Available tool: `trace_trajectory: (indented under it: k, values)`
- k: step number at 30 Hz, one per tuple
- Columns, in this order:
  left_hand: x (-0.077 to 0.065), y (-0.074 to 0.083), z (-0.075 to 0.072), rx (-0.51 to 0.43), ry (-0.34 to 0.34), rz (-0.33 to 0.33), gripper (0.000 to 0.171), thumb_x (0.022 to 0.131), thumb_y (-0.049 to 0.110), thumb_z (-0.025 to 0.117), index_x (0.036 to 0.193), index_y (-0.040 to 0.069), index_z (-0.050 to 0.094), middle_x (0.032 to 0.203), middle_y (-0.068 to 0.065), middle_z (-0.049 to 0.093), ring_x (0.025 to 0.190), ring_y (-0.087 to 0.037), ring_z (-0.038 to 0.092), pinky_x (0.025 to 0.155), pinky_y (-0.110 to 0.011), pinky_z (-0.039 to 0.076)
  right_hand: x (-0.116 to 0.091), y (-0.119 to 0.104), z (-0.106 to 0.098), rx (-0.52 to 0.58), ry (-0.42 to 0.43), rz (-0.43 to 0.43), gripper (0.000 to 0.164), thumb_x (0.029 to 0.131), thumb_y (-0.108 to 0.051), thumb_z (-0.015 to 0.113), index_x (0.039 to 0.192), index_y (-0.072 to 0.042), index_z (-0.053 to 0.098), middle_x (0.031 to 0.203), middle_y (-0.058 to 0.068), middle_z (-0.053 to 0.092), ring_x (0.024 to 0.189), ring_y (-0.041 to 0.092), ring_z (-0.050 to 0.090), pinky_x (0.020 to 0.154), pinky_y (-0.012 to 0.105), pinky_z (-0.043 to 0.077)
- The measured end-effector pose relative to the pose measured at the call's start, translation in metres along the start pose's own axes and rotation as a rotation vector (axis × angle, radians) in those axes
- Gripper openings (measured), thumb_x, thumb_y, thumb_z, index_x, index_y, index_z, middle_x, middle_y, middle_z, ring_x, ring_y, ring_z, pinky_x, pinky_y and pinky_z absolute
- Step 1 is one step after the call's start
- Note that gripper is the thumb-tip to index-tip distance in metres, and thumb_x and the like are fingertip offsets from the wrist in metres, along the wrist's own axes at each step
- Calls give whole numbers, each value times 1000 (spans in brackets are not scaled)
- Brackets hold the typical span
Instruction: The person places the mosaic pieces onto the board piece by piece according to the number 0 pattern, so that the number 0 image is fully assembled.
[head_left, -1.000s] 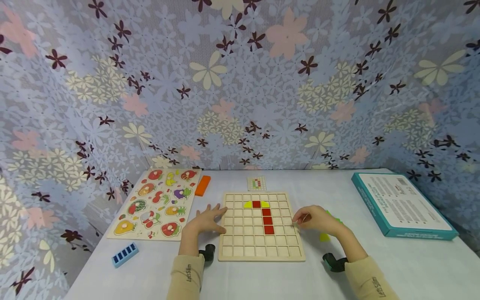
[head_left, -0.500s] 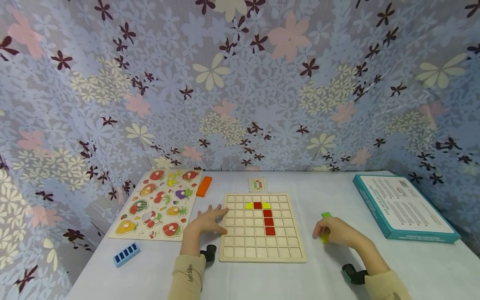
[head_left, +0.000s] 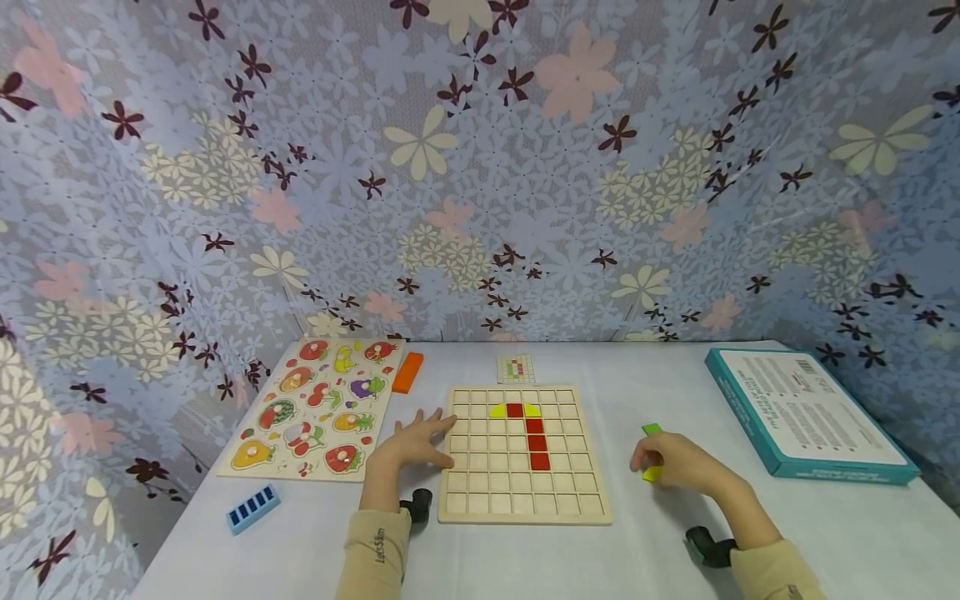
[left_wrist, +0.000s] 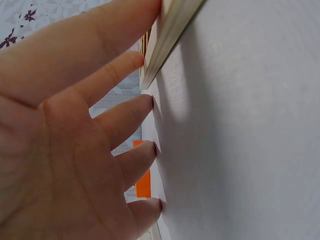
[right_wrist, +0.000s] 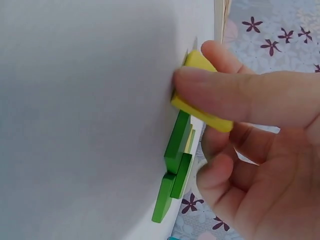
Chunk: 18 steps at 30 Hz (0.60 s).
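Observation:
My right hand [head_left: 678, 462] is right of the wooden grid board [head_left: 480, 508]. Its thumb and index finger pinch a yellow block [right_wrist: 205, 117], seen close up in the right wrist view. Several green blocks [right_wrist: 177, 142] lie beside it on the table, mostly hidden under the hand in the head view. My left hand [head_left: 408, 446] rests at the board's left edge with fingers spread; in the left wrist view the thumb is at the board's side and the other fingertips touch the table. Red squares [head_left: 535, 443] and two yellow pieces [head_left: 532, 411] sit in the board's cells.
A small pattern card [head_left: 516, 369] lies behind the board. To the left are a fruit puzzle [head_left: 315, 408], an orange block [head_left: 407, 372] and a blue slotted piece [head_left: 253, 509]. A teal box [head_left: 813, 417] lies at the right. A floral curtain [head_left: 480, 208] hangs behind the table.
My right hand has moved right from the board's edge to the green and yellow blocks and now pinches a yellow one. The left hand stays at the board's edge.

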<state>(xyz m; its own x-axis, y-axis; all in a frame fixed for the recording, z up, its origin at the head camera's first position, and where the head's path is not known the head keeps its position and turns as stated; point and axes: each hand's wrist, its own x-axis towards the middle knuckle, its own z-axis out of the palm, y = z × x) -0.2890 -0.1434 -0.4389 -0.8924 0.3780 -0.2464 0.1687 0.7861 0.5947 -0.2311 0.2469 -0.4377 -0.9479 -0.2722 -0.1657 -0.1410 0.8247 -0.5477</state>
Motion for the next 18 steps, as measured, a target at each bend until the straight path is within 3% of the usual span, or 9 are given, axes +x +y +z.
trace_trajectory:
  k: [11, 18]
  values:
    - [-1, 1, 1, -1, 10, 1, 72, 74, 19, 75, 139, 14, 44, 149, -16, 27, 139, -40, 8, 106, -65, -5, 4, -14, 0, 7, 39, 15, 21, 72, 9, 67, 88, -5, 69, 83, 2, 59, 75, 18, 50, 67, 35, 49]
    - [0, 0, 2, 3, 14, 6, 73, 73, 19, 75, 139, 13, 44, 149, -16, 27, 139, -40, 8, 106, -65, -5, 7, -18, 5, 12, 97, -40, 19, 71, 7, 67, 85, -6, 70, 79, 1, 58, 73, 17, 49, 64, 32, 46]
